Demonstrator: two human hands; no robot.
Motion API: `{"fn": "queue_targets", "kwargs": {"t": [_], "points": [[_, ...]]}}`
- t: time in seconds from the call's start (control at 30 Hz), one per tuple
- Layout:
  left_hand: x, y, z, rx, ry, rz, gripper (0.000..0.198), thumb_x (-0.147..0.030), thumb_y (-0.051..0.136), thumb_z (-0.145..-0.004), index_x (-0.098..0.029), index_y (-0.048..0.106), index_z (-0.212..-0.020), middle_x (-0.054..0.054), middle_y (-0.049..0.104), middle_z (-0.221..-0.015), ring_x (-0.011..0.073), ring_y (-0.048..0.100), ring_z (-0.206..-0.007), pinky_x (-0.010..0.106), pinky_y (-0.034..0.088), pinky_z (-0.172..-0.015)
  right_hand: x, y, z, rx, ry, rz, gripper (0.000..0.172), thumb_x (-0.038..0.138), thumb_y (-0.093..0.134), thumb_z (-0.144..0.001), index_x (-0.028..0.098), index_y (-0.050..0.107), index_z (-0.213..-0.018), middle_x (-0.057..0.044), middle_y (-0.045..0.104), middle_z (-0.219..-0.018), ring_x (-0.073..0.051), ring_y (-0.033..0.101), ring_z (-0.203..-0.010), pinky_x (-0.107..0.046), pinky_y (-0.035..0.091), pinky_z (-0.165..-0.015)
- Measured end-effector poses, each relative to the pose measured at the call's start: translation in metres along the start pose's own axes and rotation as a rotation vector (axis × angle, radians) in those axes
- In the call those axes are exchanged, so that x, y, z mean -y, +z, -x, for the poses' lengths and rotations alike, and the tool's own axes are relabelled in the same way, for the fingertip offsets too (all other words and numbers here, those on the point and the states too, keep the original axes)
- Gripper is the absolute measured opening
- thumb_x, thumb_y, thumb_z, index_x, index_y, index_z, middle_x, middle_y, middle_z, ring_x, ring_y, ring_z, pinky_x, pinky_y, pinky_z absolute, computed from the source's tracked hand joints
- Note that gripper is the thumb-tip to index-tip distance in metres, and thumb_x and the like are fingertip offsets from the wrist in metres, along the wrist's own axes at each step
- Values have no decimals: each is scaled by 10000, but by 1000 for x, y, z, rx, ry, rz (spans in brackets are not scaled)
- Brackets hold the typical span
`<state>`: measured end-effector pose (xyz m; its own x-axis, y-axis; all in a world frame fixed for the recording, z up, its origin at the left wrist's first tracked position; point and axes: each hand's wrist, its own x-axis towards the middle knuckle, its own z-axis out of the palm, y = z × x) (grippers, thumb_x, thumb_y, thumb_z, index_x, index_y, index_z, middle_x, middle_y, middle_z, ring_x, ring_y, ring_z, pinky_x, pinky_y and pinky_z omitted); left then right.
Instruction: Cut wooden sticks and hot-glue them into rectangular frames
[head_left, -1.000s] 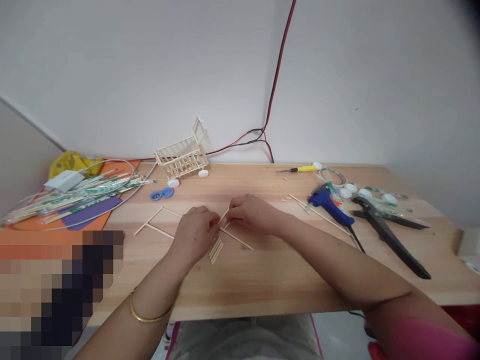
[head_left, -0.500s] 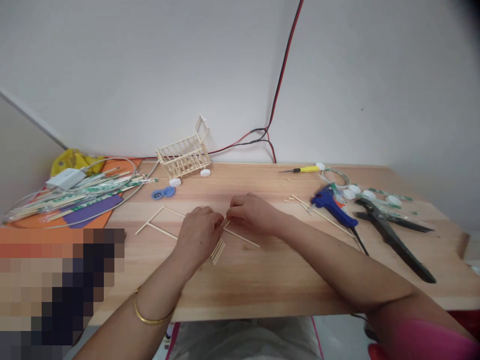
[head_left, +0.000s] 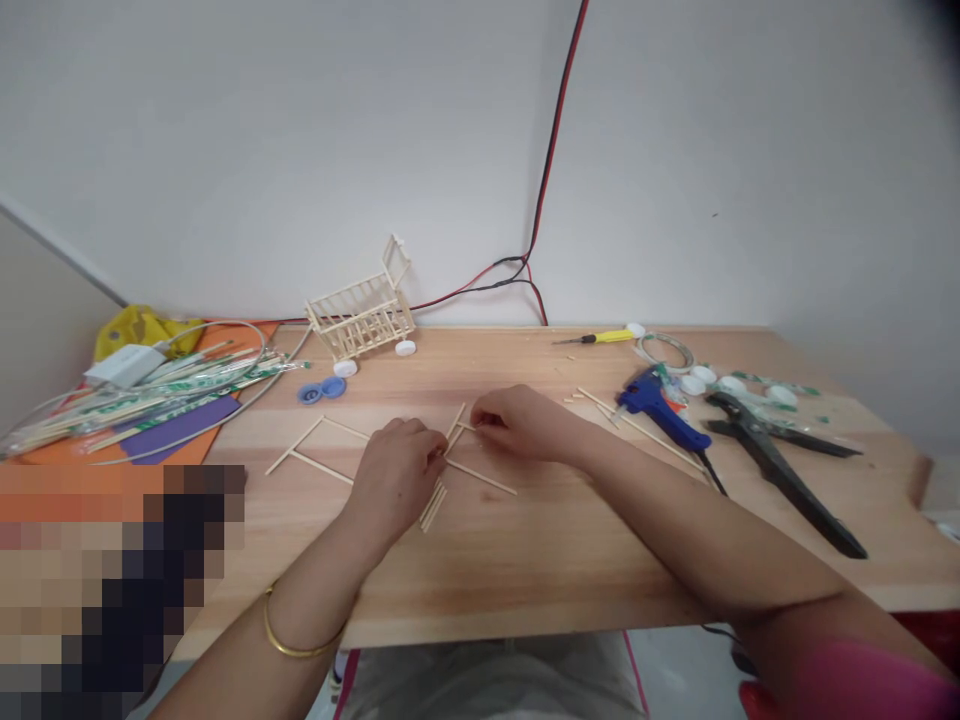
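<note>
Wooden sticks (head_left: 480, 476) lie in the middle of the table (head_left: 570, 570), and some are right between the two hands. Far left, a yellow bag (head_left: 142, 328) sits behind a white plug (head_left: 126, 366). Next to them are sticks in clear wrappers (head_left: 202, 376) with green print, too small to read. Under the wrappers are an orange sheet (head_left: 201, 448) and a purple sheet (head_left: 180, 430). Then come two blue caps (head_left: 333, 387) and, behind them, a little stick cart (head_left: 361, 332) with white wheels (head_left: 345, 368). In front is a flat stick frame (head_left: 322, 468), partly under the left hand (head_left: 397, 465). That hand's fingers are bent at the near end of a slanted stick; I can't tell if they pinch it. Some short sticks (head_left: 432, 510) lie just below its fingertips. The right hand (head_left: 517, 422) has bent fingers by a tiny stick that meets the slanted one; I can't tell if it is held. Farther right are a yellow-handled tool (head_left: 615, 337), a blue glue gun (head_left: 660, 408), white caps (head_left: 731, 386) and a big dark cutter (head_left: 787, 485).
</note>
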<state>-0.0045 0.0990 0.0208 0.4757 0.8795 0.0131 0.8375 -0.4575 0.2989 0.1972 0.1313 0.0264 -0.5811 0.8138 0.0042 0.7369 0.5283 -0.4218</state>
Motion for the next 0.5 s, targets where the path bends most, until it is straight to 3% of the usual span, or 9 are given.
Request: {"fn": "queue_targets", "kwargs": {"t": [0.5], "points": [[-1, 0, 0, 3, 17, 20, 158, -192, 524, -777, -205, 673, -827, 44, 608, -813, 186, 525, -840, 295, 395, -761, 2, 1, -1, 7, 32, -39, 147, 149, 515, -755, 159, 657, -790, -30, 670, -761, -131, 545, -668, -215, 327, -595]]}}
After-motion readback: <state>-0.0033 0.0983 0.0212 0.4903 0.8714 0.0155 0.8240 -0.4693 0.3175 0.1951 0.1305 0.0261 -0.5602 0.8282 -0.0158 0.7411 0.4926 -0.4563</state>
